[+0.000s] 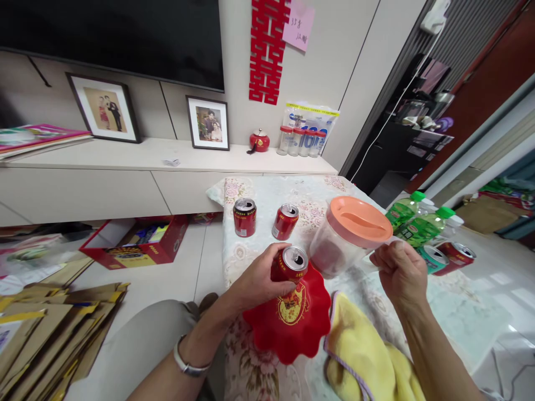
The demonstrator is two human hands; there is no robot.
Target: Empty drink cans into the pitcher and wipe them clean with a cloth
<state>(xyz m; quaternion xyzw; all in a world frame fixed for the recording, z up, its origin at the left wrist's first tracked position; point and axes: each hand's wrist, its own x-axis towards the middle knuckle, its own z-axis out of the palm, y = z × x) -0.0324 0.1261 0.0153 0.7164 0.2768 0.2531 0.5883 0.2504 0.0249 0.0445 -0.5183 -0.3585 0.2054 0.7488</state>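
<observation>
— The drink can [290,266]?
— Metal: glossy red paint on the side, bare silvery top.
— The pitcher [330,253]?
— Clear, smooth plastic, with a matt orange plastic lid [358,221].
— And the scalloped dish [288,334]?
— Shiny red plastic, gold print in the middle. The towel [359,345] is fluffy yellow cloth, the flowered tablecloth [267,195] looks smooth, and the flattened boxes [42,328] are matt brown cardboard.

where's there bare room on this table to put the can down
Bare cloth lies behind the two red cans up to the far edge, and in the strip between those cans and the red plate. Another patch lies right of the yellow towel. Crowded: the right edge, with the pitcher, green bottles and more cans.
</observation>
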